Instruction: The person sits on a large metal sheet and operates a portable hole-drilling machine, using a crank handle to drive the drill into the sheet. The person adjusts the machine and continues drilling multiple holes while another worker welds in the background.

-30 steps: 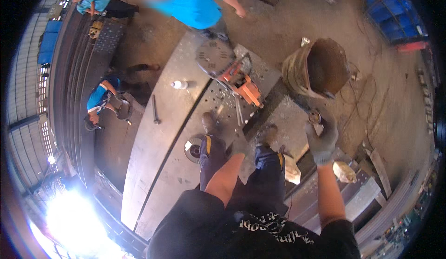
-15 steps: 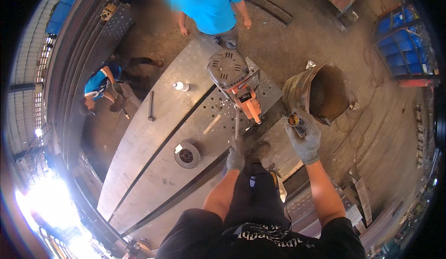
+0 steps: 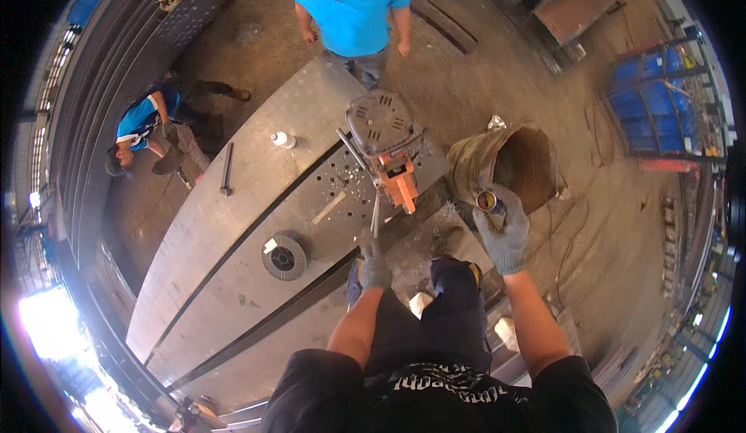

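My left hand (image 3: 374, 270), in a grey glove, is closed round the lower end of a slim pale rod (image 3: 376, 214). The rod's upper end lies by an orange and dark grey power machine (image 3: 388, 142), and I cannot tell whether they are joined. That machine stands on a steel plate (image 3: 256, 285) drilled with several holes. In my gloved right hand (image 3: 505, 235), raised beside a rusty drum (image 3: 470, 157), is a small hollow round piece (image 3: 486, 200) with a dark rim and yellowish inside. Its lower part is hidden by the fingers.
On the plates lie a wire spool (image 3: 284, 257), a white bottle (image 3: 283, 139), a hammer (image 3: 227, 170) and a pale strip (image 3: 329, 208). A person in blue (image 3: 350, 13) stands beyond the machine; another person (image 3: 148, 122) bends at the left. Blue containers (image 3: 657, 107) stand far right.
The view has shifted, so the plates and drum appear farther left. My legs are apart now. Both hands keep their hold, and the left person's bend continues.
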A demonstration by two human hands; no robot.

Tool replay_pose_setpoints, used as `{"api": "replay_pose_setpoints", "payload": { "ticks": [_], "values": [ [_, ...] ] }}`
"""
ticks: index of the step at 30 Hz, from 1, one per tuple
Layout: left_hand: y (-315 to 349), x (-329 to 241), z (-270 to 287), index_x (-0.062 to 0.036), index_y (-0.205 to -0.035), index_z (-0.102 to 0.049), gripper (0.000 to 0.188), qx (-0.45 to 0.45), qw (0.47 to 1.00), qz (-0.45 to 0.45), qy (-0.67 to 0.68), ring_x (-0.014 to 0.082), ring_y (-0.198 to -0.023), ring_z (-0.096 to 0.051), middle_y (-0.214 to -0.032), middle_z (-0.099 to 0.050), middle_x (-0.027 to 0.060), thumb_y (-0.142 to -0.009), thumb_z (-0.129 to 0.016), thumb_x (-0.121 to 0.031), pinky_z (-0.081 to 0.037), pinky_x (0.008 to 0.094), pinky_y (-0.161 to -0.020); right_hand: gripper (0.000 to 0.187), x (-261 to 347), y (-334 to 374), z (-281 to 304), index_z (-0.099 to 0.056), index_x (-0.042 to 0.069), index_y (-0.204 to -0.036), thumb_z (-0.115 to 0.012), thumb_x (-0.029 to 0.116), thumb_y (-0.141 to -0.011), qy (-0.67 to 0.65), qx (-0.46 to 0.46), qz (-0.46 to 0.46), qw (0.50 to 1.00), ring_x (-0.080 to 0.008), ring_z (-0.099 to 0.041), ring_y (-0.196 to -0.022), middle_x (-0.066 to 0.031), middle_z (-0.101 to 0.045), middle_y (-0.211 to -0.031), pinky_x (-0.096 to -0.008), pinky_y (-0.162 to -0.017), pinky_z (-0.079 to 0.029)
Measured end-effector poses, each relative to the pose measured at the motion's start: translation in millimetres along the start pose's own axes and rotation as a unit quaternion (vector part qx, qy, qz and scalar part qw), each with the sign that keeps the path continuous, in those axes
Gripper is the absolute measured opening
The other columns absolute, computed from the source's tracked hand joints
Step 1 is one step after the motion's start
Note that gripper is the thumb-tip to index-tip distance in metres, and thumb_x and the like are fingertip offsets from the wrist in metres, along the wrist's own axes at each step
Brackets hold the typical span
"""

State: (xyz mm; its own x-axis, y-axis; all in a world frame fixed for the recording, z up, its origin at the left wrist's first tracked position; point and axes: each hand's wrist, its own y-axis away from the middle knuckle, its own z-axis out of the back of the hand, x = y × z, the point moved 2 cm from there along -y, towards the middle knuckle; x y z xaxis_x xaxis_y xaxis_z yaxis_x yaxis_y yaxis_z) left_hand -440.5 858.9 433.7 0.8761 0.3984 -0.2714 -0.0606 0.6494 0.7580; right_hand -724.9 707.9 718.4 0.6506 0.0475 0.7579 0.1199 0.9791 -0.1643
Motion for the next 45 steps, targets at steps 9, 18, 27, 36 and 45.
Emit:
{"api": "replay_pose_setpoints", "payload": {
  "ticks": [9, 18, 27, 36, 45],
  "values": [
    [16, -2, -9, -0.02, -0.161, -0.041, 0.061, -0.206, 0.972, 0.062, -0.096, 0.0402, -0.084, -0.075, -0.11, -0.068, 0.0173, -0.103, -0.06, -0.029, -0.063, 0.0536, -0.069, 0.047, -85, -54, 15, -0.069, 0.006, -0.13, -0.087, 0.014, -0.087, -0.071, 0.089, 0.05, 0.992, -0.032, -0.076, -0.11, -0.0166, -0.074, -0.123, -0.0398, -0.094, -0.06],
    [9, -8, -9, -0.0188, -0.13, -0.061, 0.034, -0.267, 0.958, 0.093, -0.045, 0.0426, -0.086, -0.075, -0.105, -0.074, 0.0183, -0.1, -0.068, -0.032, -0.06, 0.0555, -0.07, 0.046, -142, -103, -2, -0.067, 0.008, -0.128, -0.087, 0.017, -0.088, -0.1, 0.21, 0.165, 0.958, -0.0309, -0.076, -0.106, -0.0138, -0.075, -0.121, -0.0391, -0.091, -0.061],
    [15, -15, -14, -0.0175, -0.123, -0.065, 0.028, -0.29, 0.95, 0.11, -0.025, 0.04, -0.091, -0.075, -0.105, -0.076, 0.0163, -0.102, -0.065, -0.036, -0.059, 0.0543, -0.076, 0.046, -134, -126, -65, -0.067, 0.011, -0.131, -0.085, 0.013, -0.089, -0.141, 0.239, 0.249, 0.928, -0.0301, -0.077, -0.105, -0.0126, -0.075, -0.122, -0.0381, -0.087, -0.062],
    [24, -28, -7, -0.017, -0.113, -0.07, 0.024, -0.336, 0.929, 0.151, -0.037, 0.038, -0.089, -0.075, -0.1, -0.076, 0.0121, -0.099, -0.069, -0.037, -0.057, 0.052, -0.072, 0.044, -162, -136, -154, -0.068, 0.009, -0.128, -0.086, 0.012, -0.088, -0.184, 0.245, 0.343, 0.888, -0.0296, -0.077, -0.106, -0.013, -0.077, -0.119, -0.0373, -0.089, -0.062],
    [19, -32, -11, -0.0168, -0.107, -0.076, 0.026, -0.397, 0.902, 0.134, -0.098, 0.0365, -0.082, -0.075, -0.094, -0.076, 0.0105, -0.092, -0.078, -0.037, -0.057, 0.0487, -0.069, 0.045, -212, -138, -198, -0.069, 0.006, -0.129, -0.086, 0.01, -0.087, -0.268, 0.2, 0.381, 0.862, -0.0196, -0.076, -0.104, -0.0101, -0.077, -0.117, -0.0348, -0.094, -0.06]
  ]
}}
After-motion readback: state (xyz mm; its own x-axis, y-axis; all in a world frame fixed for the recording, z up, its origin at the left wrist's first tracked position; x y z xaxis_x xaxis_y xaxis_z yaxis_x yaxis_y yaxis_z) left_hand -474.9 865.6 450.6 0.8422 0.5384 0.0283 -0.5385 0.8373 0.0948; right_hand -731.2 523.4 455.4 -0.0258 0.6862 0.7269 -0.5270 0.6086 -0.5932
